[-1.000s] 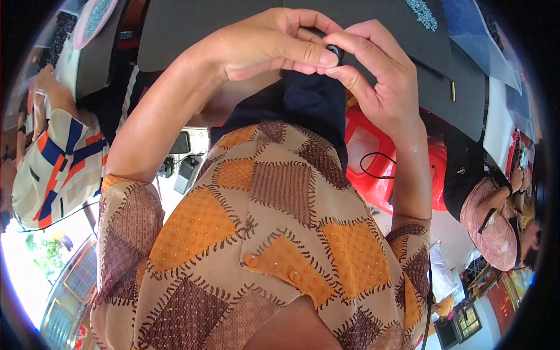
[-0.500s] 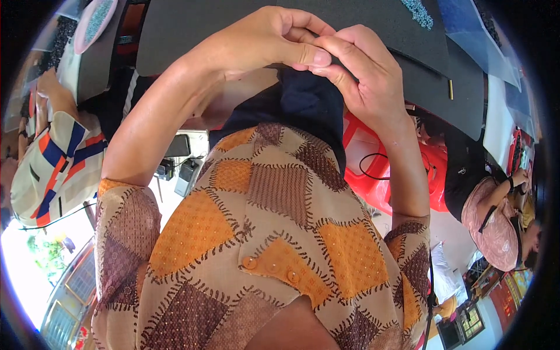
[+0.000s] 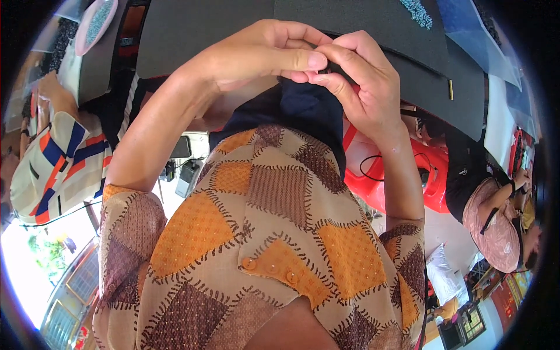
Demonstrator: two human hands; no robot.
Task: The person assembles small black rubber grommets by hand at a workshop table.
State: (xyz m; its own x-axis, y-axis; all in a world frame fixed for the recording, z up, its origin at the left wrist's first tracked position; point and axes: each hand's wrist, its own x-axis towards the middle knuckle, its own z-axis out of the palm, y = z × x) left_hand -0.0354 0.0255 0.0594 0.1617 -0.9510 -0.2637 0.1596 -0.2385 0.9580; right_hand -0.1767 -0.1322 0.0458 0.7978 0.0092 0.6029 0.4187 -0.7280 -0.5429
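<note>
My left hand (image 3: 277, 51) and my right hand (image 3: 368, 73) meet fingertip to fingertip above my lap, at the near edge of a dark table mat (image 3: 221, 26). Both are closed in a pinch. Between the thumbs and forefingers a small dark piece (image 3: 324, 70) shows, mostly covered by the fingers; its kind is too small to tell. The left thumb lies stretched along it, and the right thumb and forefinger close on it from the other side.
Small blue beads lie in a heap (image 3: 416, 14) at the far right and in a pale dish (image 3: 95, 26) at the far left. A thin yellow stick (image 3: 450, 90) rests on the right mat. Co-workers sit at both sides. A red plastic chair (image 3: 420, 169) stands at right.
Both hands have come slightly nearer to me, still joined at the fingertips. The left thumb has straightened, and a bit more of the dark piece shows.
</note>
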